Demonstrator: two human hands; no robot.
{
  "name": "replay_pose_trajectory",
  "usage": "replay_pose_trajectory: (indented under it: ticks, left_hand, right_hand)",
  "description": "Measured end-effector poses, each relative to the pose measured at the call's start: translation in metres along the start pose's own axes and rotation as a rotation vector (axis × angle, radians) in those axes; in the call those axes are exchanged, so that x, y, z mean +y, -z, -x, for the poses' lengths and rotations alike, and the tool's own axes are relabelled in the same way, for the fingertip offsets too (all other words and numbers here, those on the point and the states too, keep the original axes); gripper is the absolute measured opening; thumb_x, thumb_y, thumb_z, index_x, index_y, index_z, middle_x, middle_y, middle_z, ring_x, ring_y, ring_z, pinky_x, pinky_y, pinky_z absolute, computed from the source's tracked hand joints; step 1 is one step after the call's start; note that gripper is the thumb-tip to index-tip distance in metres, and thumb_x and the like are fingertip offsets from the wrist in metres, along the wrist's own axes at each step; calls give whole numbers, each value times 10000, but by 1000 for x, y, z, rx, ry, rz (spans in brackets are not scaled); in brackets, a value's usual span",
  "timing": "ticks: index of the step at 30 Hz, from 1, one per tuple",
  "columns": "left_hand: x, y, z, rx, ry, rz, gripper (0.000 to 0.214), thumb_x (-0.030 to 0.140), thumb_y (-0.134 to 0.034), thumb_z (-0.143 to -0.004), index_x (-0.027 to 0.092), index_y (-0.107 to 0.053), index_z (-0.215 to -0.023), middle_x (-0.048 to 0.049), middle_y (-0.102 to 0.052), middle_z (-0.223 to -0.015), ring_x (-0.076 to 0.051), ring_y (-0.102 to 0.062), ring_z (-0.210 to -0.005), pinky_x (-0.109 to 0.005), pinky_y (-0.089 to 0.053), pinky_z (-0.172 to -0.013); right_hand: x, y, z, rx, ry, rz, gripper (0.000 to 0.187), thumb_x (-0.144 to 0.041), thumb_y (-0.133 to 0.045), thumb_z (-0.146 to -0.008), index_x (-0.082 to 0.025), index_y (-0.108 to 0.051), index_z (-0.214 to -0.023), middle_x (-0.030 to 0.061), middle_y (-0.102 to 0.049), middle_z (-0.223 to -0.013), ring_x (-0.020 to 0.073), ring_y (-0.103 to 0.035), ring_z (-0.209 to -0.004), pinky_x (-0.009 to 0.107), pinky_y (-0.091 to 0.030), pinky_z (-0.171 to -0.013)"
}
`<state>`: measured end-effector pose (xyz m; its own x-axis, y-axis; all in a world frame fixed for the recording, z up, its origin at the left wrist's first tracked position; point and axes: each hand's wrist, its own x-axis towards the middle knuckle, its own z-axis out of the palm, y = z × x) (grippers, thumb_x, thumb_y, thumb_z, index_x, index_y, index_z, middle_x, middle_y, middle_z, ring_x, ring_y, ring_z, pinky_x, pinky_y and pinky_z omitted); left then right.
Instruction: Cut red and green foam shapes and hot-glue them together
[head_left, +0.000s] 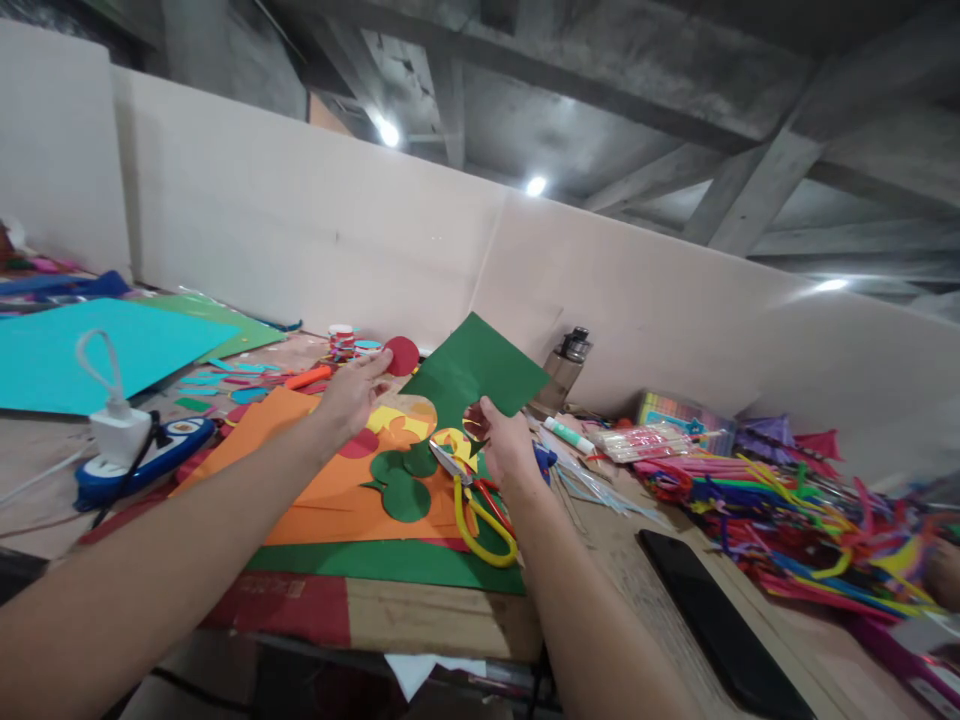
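Observation:
Between the fingertips of my left hand (354, 398) is a red paper circle (403, 356), raised above the table. My right hand (504, 440) pinches a dark green paper sheet (474, 365) by its lower part, where rounded pieces are cut out of the edge. Below the sheet lie scissors (480, 510) with yellow and red handles. Several green paper circles (406, 496) rest beside them on orange paper sheets (300, 505). Another red circle (360, 443) and yellow paper scraps (390, 420) lie close to my left hand.
On the left are a large cyan sheet (97, 350) and a blue power strip (142, 460) with a white plug. A dark bottle (561, 372) stands against the white partition (315, 220). To the right lie a glue stick (568, 436), a black phone (712, 620) and colourful pipe cleaners (795, 530).

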<state>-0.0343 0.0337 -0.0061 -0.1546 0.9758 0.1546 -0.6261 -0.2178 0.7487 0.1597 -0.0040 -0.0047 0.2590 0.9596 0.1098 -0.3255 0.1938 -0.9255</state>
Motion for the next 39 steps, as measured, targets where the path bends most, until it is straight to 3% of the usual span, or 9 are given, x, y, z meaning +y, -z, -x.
replay_pose_trajectory:
  ticks: [3, 8, 11, 18, 21, 25, 29, 35, 39]
  left_hand:
    - [7, 2, -2, -121, 34, -97, 257, 319, -838, -597, 148, -702, -732, -49, -717, -792, -127, -615, -708, -229, -441, -637]
    - [-2, -6, 14, -364, 166, -332, 286, 353, -847, -575, 137, -712, -704, -77, -715, -736, -163, -634, -679, -292, -476, -682]
    - [-8, -8, 21, -337, 111, -460, 295, 368, -852, -561, 144, -707, -689, -51, -694, -694, -125, -585, -602, -262, -442, -601]
    - [-15, -9, 21, -195, -42, -419, 300, 374, -849, -561, 153, -706, -707, -28, -664, -665, -104, -523, -546, -239, -395, -528]
    - [-15, -11, 27, -181, -134, -482, 256, 323, -849, -575, 162, -706, -714, -16, -642, -624, -105, -497, -519, -240, -368, -511]
    - [-14, -17, 38, -188, -166, -422, 317, 233, -876, -532, 170, -689, -780, 3, -641, -670, -103, -520, -552, -227, -382, -540]
    - [-17, -21, 40, -181, -51, -175, 397, 419, -792, -668, 192, -627, -948, 4, -654, -731, -122, -572, -580, -230, -424, -524]
    - [-23, -23, 42, -255, 297, 56, 532, 655, -594, -753, 143, -682, -867, -104, -712, -789, -195, -655, -671, -288, -498, -569]
    - [-24, -25, 48, -362, 276, 55, 370, 480, -744, -703, 147, -713, -859, -104, -725, -829, -188, -655, -716, -276, -499, -601]
  right_hand:
    - [-1, 7, -4, -39, -17, 38, 138, -199, -732, -659, -167, -599, -668, -15, -626, -558, 119, -592, -519, 225, -465, -493]
    - [0, 8, -1, -133, -33, 80, 175, -234, -770, -632, -161, -616, -668, -3, -638, -569, 126, -590, -518, 230, -453, -489]
    - [-1, 5, 1, -165, -31, 67, 207, -266, -784, -628, -169, -630, -725, -2, -660, -623, 121, -599, -547, 239, -478, -537]
    - [0, -4, 13, -261, -128, -50, 375, -366, -852, -549, -192, -625, -791, -35, -653, -707, 103, -588, -615, 211, -474, -535]
    - [5, -8, 19, -214, -151, 24, 373, -349, -858, -522, -192, -603, -745, -68, -618, -648, 88, -555, -560, 194, -422, -479]
    - [14, -12, 19, -117, -151, 53, 357, -345, -850, -508, -177, -602, -702, -33, -660, -638, 125, -592, -574, 236, -460, -525]
    - [20, -10, 13, -38, -100, 8, 354, -347, -840, -520, -189, -551, -647, -33, -655, -618, 123, -583, -549, 245, -471, -521]
    - [21, -7, 9, 21, -26, -56, 363, -363, -830, -536, -195, -531, -655, -38, -654, -632, 126, -601, -584, 239, -475, -530]
    - [19, -7, 10, 31, -23, -70, 361, -375, -820, -551, -198, -520, -645, -45, -632, -599, 118, -580, -553, 237, -451, -509]
